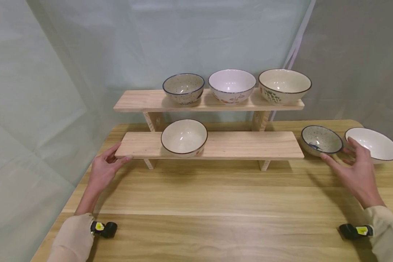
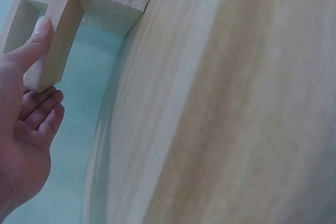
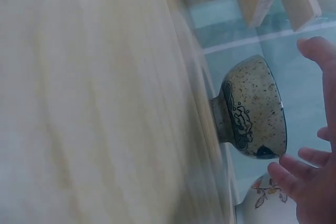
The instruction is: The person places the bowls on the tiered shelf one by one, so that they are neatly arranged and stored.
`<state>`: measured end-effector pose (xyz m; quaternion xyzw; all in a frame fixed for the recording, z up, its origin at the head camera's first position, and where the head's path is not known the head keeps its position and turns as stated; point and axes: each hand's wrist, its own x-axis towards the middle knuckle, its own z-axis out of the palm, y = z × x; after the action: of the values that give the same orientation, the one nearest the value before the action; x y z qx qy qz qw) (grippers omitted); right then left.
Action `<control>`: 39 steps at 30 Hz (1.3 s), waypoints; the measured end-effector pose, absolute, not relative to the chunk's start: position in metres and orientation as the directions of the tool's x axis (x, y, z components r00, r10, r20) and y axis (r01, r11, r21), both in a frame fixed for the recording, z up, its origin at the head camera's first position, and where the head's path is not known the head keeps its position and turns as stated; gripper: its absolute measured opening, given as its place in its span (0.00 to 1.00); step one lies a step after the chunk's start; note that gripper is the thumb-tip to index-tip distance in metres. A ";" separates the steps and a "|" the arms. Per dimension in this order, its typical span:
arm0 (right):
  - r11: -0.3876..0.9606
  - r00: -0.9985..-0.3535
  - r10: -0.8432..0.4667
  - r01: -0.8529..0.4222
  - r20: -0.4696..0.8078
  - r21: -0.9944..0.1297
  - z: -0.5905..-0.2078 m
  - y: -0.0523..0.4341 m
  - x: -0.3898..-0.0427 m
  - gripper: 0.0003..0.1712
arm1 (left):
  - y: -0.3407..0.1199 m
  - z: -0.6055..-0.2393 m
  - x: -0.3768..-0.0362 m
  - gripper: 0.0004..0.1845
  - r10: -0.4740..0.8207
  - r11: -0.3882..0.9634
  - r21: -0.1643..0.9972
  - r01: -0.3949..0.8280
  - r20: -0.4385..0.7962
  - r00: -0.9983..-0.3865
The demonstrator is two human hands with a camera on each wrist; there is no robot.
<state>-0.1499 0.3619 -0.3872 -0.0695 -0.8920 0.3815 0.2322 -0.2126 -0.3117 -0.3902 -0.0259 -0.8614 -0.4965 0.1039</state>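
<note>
A two-tier wooden shelf (image 1: pixel 248 145) stands on a wooden table (image 1: pixel 216 203). My left hand (image 1: pixel 117 154) touches the left end of the lower board (image 2: pixel 58 40), with the thumb (image 2: pixel 32 43) along its edge and straight fingers (image 2: pixel 44 109) at the end. My right hand (image 1: pixel 341 151) is spread open just beside a small speckled bowl (image 1: pixel 321 140) on the table. In the right wrist view the fingers (image 3: pixel 294 179) are a small gap from that bowl (image 3: pixel 252 111). A cream bowl (image 1: pixel 184 137) sits on the lower board.
The upper board carries a speckled bowl (image 1: pixel 183 88), a white bowl (image 1: pixel 232 85) and a cream bowl (image 1: pixel 284 86). A white bowl (image 1: pixel 373 144) stands at the table's right edge, just beyond my right hand. Pale curtains surround the table.
</note>
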 end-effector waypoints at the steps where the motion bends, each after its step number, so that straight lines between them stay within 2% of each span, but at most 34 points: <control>1: 0.702 -0.887 0.300 -0.045 0.352 -0.710 -0.387 0.363 -0.151 0.51 | -0.312 -0.390 -0.212 0.41 -0.059 0.511 0.847 0.147 0.206 -0.977; 14: 0.702 -0.917 0.286 0.004 0.278 -0.712 -0.391 0.365 -0.164 0.59 | -0.310 -0.387 -0.210 0.41 -0.071 0.525 0.841 0.132 0.197 -0.978; 19: 0.707 -0.917 0.274 -0.012 0.289 -0.707 -0.393 0.365 -0.169 0.59 | -0.310 -0.387 -0.210 0.41 -0.073 0.538 0.833 0.128 0.198 -0.978; 39: 0.678 -0.937 0.295 0.066 0.189 -0.732 -0.403 0.366 -0.187 0.67 | -0.310 -0.388 -0.210 0.41 -0.063 0.533 0.833 0.147 0.212 -0.975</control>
<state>-0.1872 0.3658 -0.4032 -0.0998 -0.9041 0.3886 0.1472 -0.2101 -0.3102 -0.3881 -0.0242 -0.8689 -0.4824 0.1084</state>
